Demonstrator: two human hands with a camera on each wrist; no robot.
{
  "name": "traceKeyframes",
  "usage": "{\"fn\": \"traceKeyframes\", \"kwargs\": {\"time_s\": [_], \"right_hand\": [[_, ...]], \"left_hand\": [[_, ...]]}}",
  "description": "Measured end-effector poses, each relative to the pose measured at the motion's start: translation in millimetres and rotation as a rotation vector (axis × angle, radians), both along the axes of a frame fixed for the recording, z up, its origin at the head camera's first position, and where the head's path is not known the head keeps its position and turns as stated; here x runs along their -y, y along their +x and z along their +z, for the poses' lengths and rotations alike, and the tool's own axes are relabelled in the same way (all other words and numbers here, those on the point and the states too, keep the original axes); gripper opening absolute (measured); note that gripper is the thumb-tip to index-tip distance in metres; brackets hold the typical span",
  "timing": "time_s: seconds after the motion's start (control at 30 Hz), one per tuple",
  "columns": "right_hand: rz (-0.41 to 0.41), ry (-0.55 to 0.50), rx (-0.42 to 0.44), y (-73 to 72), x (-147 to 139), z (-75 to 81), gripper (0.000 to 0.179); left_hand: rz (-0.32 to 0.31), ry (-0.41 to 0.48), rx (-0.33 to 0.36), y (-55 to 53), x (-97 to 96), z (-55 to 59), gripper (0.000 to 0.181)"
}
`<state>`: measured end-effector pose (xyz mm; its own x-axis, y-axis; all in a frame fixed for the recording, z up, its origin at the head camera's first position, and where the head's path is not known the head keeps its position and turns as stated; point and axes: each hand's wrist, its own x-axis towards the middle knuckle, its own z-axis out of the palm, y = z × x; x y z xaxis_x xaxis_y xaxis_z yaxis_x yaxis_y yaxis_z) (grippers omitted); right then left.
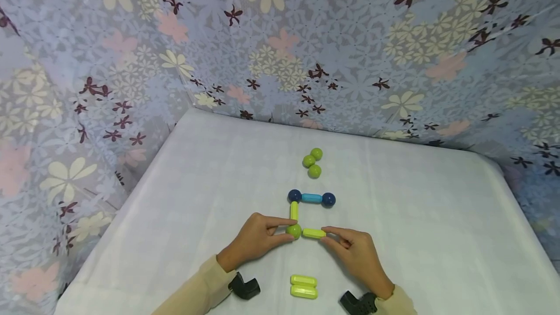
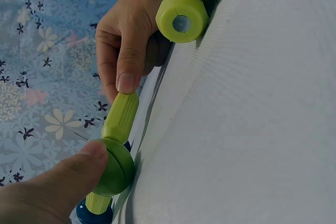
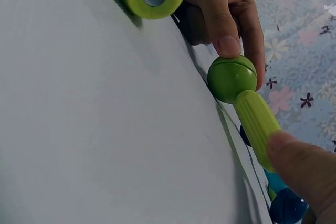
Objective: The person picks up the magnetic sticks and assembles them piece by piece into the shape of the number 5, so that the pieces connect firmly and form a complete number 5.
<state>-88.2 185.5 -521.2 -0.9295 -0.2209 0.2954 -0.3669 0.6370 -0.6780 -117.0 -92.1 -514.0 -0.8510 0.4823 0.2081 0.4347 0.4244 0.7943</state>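
1. One left hand [image 1: 255, 238] at nine o'clock of the play, thumb and fingertips pinching a green ball [image 1: 295, 232]; a black wrist device [image 1: 244, 288] sits below it, between seven and eight from that ball.
2. Straight up at twelve from the pinched ball, look, an upright yellow-green rod [image 1: 294, 211], its far end meeting the left dark blue ball [image 1: 295, 195].
3. Down between five and six, two loose yellow-green rods [image 1: 304, 286] lie side by side on the white sheet [image 1: 218, 169].
4. Up at one o'clock, a light blue rod [image 1: 312, 198] bridges that left dark blue ball and the right dark blue ball [image 1: 329, 200].
5. Higher, between twelve and one, three green balls [image 1: 314, 171] bunch together, well apart from the hands, short of the floral cloth [image 1: 271, 47].
6. Now three o'clock: a level yellow-green rod [image 1: 313, 233], its near end right at the pinched ball; touching or a hair apart, I cannot tell.
7. And just past three, the right hand [image 1: 355, 253], thumb and fingertips gripping that level rod's outer end, another black wrist device [image 1: 358, 304] between four and five.
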Motion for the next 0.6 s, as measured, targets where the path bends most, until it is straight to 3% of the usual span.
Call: {"fn": "traceKeyframes", "kwargs": {"time_s": [0.4, 0.6], "right_hand": [[-0.016, 0.014, -0.037, 1.8, 3.5, -2.4, 0.023], [-0.069, -0.074, -0.026, 2.1, 0.5, 1.5, 0.026]], "left_hand": [[-0.003, 0.004, 0.000, 1.3, 1.9, -2.8, 0.036], [-0.007, -0.009, -0.024, -0.1, 1.1, -1.4, 0.036]]}}
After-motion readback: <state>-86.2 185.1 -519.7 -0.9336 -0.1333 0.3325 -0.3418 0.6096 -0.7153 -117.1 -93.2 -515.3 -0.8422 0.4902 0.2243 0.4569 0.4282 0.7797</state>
